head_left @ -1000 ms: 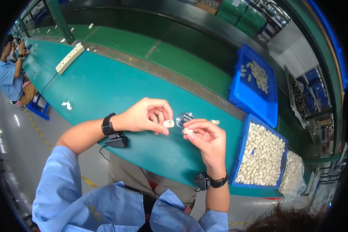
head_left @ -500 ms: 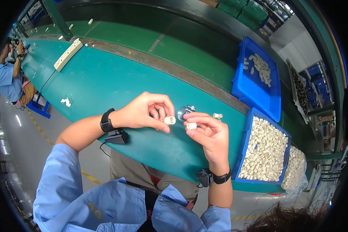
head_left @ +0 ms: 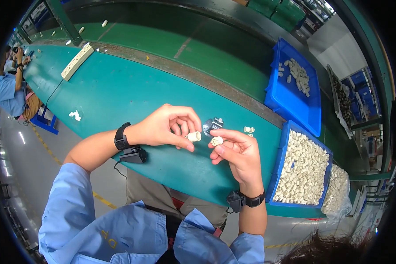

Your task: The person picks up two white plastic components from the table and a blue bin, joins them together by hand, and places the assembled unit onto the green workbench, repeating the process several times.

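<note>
Between the fingertips of my left hand (head_left: 174,127) is a cream plastic sleeve (head_left: 193,137), its round open end facing right. My right hand (head_left: 238,154) pinches a smaller cream plastic insert (head_left: 216,141) between thumb and fingers, with holes or slots showing in its end. The two parts are a short way apart, above the green table. Just beyond the right fingertips lies a small tally counter (head_left: 214,125) with a clear round base. Two small cream parts (head_left: 249,130) rest on the table to the right of it.
A blue bin (head_left: 275,176) full of small cream parts stands at right, beside a clear bag (head_left: 337,189) of similar parts. Behind it, another blue tray (head_left: 301,112) holds some pieces. A power strip (head_left: 78,61) and white scrap (head_left: 75,115) lie left. A co-worker (head_left: 9,92) sits far left.
My right hand has turned the small insert so its end now faces more toward the left and front. The left hand with the sleeve has barely moved.
</note>
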Demonstrator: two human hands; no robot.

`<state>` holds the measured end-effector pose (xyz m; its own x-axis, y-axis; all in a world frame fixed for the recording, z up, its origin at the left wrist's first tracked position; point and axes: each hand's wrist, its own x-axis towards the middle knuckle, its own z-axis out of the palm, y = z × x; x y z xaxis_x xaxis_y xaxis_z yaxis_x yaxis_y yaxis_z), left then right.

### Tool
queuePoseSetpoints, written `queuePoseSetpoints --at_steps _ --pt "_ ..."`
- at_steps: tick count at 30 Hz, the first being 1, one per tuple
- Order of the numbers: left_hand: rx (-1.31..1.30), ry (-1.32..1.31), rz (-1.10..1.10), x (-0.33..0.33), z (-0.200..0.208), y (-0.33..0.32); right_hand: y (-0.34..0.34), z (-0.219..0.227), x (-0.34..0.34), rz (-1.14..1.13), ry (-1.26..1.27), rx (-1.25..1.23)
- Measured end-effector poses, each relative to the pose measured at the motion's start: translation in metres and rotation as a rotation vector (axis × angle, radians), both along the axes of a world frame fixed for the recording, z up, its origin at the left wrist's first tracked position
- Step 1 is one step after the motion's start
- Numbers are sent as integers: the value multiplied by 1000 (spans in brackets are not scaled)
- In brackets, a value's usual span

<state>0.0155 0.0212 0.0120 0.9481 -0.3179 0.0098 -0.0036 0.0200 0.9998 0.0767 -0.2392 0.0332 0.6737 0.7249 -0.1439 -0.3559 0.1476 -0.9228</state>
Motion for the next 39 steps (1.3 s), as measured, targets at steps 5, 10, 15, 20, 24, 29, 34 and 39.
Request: queuePoseSetpoints --at_steps 5,10,15,20,24,29,34,39 --pt "16 -9 -4 0 -1 0 0 0 -1 35 27 29" --pt "13 -32 -10 -1 0 0 -1 -3 0 31 79 59" --pt "43 -106 -12 -3 -2 -1 5 -1 -3 -39 -41 23" --pt "94 -179 -5 -5 -4 -3 9 -4 -8 -63 -264 13" --pt "72 -121 4 -7 -4 -6 14 -5 -13 -106 -341 0" --pt "82 -146 44 -6 -6 -8 17 -7 -18 -145 -358 -22" --pt "167 -256 84 -7 -5 -9 19 -7 -18 -166 -450 -53" --pt "223 -304 130 -9 -3 -10 18 -6 -20 -150 -427 -131"
